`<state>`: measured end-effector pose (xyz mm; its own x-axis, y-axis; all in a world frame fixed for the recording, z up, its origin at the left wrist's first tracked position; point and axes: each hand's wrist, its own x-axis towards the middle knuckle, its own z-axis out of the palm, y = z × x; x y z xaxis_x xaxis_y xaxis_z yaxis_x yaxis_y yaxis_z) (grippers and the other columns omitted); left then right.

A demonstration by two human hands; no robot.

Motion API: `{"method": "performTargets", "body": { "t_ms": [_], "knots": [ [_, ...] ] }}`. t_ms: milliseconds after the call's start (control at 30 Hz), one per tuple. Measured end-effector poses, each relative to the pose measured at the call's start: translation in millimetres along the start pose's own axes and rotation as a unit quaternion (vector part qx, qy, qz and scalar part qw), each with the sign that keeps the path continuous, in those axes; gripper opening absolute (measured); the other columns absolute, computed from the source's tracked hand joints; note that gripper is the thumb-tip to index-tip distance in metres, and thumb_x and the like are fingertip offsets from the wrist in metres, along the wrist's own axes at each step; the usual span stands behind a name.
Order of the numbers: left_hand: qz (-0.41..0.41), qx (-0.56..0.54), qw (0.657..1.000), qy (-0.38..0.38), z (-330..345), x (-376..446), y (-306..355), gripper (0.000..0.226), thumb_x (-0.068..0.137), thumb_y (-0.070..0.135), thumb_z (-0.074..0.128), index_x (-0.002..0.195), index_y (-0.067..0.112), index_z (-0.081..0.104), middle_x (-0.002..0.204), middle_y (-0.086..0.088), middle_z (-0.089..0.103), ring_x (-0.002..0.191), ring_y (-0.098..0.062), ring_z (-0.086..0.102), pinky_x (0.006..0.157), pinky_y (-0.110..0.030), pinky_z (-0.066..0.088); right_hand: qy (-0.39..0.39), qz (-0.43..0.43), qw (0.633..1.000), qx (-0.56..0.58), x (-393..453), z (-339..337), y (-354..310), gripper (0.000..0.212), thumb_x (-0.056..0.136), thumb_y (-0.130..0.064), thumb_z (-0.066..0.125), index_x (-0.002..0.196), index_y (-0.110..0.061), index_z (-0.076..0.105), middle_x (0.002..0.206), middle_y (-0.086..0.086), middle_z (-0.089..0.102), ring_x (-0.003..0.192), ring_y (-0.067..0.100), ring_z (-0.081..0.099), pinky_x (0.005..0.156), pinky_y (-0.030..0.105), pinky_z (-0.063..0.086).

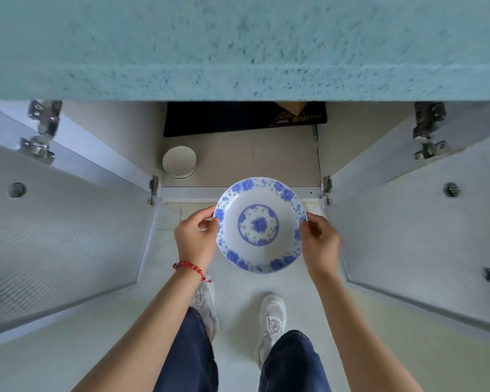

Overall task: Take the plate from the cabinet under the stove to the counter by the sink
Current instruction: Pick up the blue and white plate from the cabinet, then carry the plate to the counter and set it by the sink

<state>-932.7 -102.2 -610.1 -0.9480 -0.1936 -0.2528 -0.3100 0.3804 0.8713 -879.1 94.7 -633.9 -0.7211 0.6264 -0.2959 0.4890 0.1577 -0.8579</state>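
Observation:
A white plate (259,244) with blue flower patterns is held level in front of the open cabinet (238,165), above the floor. My left hand (195,239) grips its left rim with thumb on top, and my right hand (318,241) grips its right rim the same way. The speckled pale green counter (238,43) fills the top of the view, seen from above. No sink is in view.
Both cabinet doors stand wide open: the left door (63,236) and the right door (425,230) flank my arms. Inside the cabinet sit a stack of small white plates (179,162) and a black box (244,118). My feet in white shoes stand on the pale floor (96,335).

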Motion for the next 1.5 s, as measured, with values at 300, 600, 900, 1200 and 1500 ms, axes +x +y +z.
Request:
{"method": "performTargets", "body": {
  "t_ms": [300,600,900,1200,1500],
  "knots": [
    [0.046,0.006,0.999,-0.016,-74,-76,126,0.025,0.076,-0.007,0.060,0.096,0.006,0.069,0.084,0.004,0.067,0.067,0.006,0.062,0.056,0.000,0.044,0.046,-0.005,0.998,0.037,-95,-91,-117,0.021,0.080,-0.009,0.061,0.080,-0.030,0.068,0.064,-0.013,0.066,0.055,-0.005,0.058,0.052,0.008,0.046],
    [0.127,0.035,0.982,-0.134,-91,-98,199,0.027,0.075,-0.007,0.061,0.093,0.012,0.070,0.086,0.004,0.069,0.069,-0.005,0.064,0.058,0.000,0.045,0.195,0.022,0.975,0.101,-160,-139,-162,0.040,0.079,-0.005,0.062,0.065,-0.042,0.063,0.057,-0.014,0.065,0.051,-0.001,0.055,0.051,0.010,0.045],
    [0.206,0.072,0.931,-0.293,-59,-144,251,0.028,0.074,-0.010,0.058,0.092,0.008,0.070,0.078,0.023,0.062,0.064,0.014,0.060,0.054,0.003,0.041,0.334,0.054,0.928,0.154,-225,-197,-157,0.029,0.079,0.000,0.061,0.075,-0.029,0.066,0.068,-0.014,0.066,0.059,-0.007,0.058,0.053,0.001,0.041],
    [0.253,0.119,0.877,-0.390,-9,-241,266,0.025,0.075,-0.005,0.061,0.094,0.009,0.070,0.084,0.001,0.070,0.067,-0.001,0.063,0.060,-0.013,0.049,0.417,0.083,0.893,0.148,-294,-277,-119,0.020,0.078,0.002,0.062,0.079,-0.018,0.067,0.065,-0.015,0.063,0.058,-0.008,0.057,0.054,0.002,0.041],
    [0.315,0.153,0.795,-0.495,65,-428,267,0.022,0.075,-0.003,0.063,0.093,0.008,0.070,0.079,0.000,0.069,0.066,-0.006,0.062,0.059,-0.013,0.044,0.522,0.131,0.827,0.161,-406,-408,-40,0.021,0.080,0.000,0.061,0.079,-0.021,0.067,0.067,-0.013,0.065,0.061,-0.004,0.059,0.055,0.007,0.043]
  ]
}}
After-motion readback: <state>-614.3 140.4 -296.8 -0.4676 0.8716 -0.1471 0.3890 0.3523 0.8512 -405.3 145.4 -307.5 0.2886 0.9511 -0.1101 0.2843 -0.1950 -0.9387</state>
